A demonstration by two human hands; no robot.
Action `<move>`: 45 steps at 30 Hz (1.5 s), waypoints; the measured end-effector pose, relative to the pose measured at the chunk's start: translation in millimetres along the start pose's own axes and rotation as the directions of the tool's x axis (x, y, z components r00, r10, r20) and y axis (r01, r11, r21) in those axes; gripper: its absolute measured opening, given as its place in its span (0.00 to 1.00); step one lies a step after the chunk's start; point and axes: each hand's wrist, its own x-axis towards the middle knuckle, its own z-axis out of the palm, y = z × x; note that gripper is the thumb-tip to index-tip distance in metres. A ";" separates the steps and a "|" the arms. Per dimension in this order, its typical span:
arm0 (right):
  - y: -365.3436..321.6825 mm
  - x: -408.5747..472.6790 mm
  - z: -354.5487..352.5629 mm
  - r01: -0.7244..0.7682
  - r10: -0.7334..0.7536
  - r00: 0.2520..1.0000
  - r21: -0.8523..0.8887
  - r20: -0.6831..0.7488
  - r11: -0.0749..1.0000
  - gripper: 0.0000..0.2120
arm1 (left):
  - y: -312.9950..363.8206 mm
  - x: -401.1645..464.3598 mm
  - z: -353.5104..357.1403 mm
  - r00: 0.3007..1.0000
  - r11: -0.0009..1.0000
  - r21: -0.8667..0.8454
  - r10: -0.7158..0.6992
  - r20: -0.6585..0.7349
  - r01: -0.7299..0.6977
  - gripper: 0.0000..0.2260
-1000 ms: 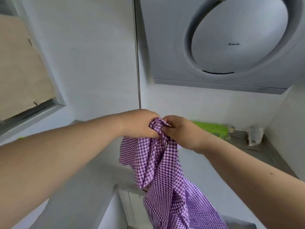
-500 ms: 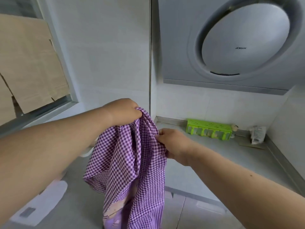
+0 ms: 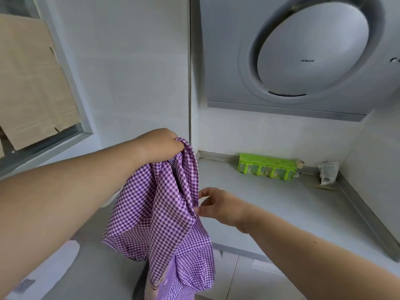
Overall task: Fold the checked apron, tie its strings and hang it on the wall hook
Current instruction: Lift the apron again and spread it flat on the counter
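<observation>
The purple-and-white checked apron [image 3: 158, 208] hangs bunched in the air over the counter, drooping down past the bottom of the view. My left hand [image 3: 160, 144] is shut on its top edge and holds it up near the wall corner. My right hand [image 3: 218, 204] is lower, beside the cloth's right edge, fingers spread and touching or nearly touching the fabric without gripping it. No wall hook and no strings can be made out.
A grey counter [image 3: 270, 204] runs to the back wall, with a green plastic rack [image 3: 267, 169] and a small white packet [image 3: 328, 174] on it. A range hood [image 3: 303, 57] hangs above. A window with cardboard [image 3: 28, 83] is at left.
My hands were together on the apron's top; my right hand has let go and dropped down along its right edge. My left hand still holds the top. The view tilted downward.
</observation>
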 end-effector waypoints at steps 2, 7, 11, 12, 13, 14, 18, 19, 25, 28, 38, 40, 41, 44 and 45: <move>11.6 4.8 0.3 -0.005 0.002 1.000 -0.099 -0.025 0.995 0.11 | 3.0 2.6 0.6 1.000 1.000 -0.006 0.015 -0.003 -0.015 0.15; 33.8 14.0 5.8 -0.039 0.023 0.993 -0.134 -0.116 0.990 0.15 | 6.0 4.2 1.7 0.999 1.000 -0.014 0.025 0.021 -0.025 0.18; 48.0 22.0 2.7 -0.091 0.075 0.992 -0.152 -0.103 0.984 0.06 | 3.4 3.4 4.7 0.998 0.999 0.016 0.041 0.045 -0.042 0.18; 53.0 22.7 1.4 -0.103 0.097 0.994 -0.119 -0.058 0.988 0.07 | 1.4 4.6 5.4 0.998 0.999 0.022 0.038 0.048 -0.039 0.17; 58.2 22.4 0.2 -0.121 0.120 0.993 -0.069 -0.009 0.990 0.07 | -0.8 5.5 5.8 0.998 0.999 0.025 0.030 0.049 -0.031 0.17; 64.4 23.0 -1.0 -0.146 0.147 0.989 -0.024 0.028 0.989 0.08 | -3.6 6.8 6.2 0.999 0.999 0.028 0.027 0.045 -0.028 0.17; 85.0 21.6 -1.7 -0.244 0.238 0.969 0.115 0.063 0.963 0.08 | -13.3 10.3 5.1 1.000 1.000 0.013 -0.003 0.031 0.002 0.17; 89.2 21.4 -0.8 -0.250 0.242 0.968 0.144 0.069 0.958 0.09 | -15.0 10.7 4.9 0.999 1.000 0.010 -0.011 0.032 0.010 0.18; 102.1 25.7 12.0 -0.157 0.153 0.986 0.072 0.070 0.985 0.19 | -19.9 18.7 10.3 0.998 0.998 -0.044 -0.035 0.045 0.037 0.19; 96.8 30.3 24.7 -0.118 0.118 0.993 0.087 0.004 0.989 0.21 | -16.6 21.5 18.5 0.998 0.998 -0.053 -0.030 0.061 0.033 0.19; 93.8 51.0 30.4 -0.175 0.181 0.937 0.047 -0.298 0.983 0.09 | -6.7 30.6 38.7 0.998 0.996 0.083 0.017 0.056 -0.022 0.16; 100.4 49.0 21.6 -0.263 0.289 0.931 0.140 -0.224 0.955 0.09 | -6.0 33.3 43.2 0.997 0.996 0.079 0.025 0.075 -0.030 0.17; 102.8 44.7 17.9 -0.298 0.340 0.924 0.224 -0.177 0.928 0.08 | -6.8 34.6 45.4 0.996 0.997 0.075 0.030 0.079 -0.036 0.17; 114.4 32.4 11.6 -0.334 0.357 0.934 0.372 0.007 0.866 0.11 | -7.6 44.3 51.2 0.997 0.998 0.047 0.032 0.073 -0.036 0.17; 117.9 29.1 13.4 -0.327 0.329 0.943 0.342 0.054 0.881 0.12 | -7.7 48.1 52.2 0.997 0.999 0.033 0.030 0.068 -0.033 0.16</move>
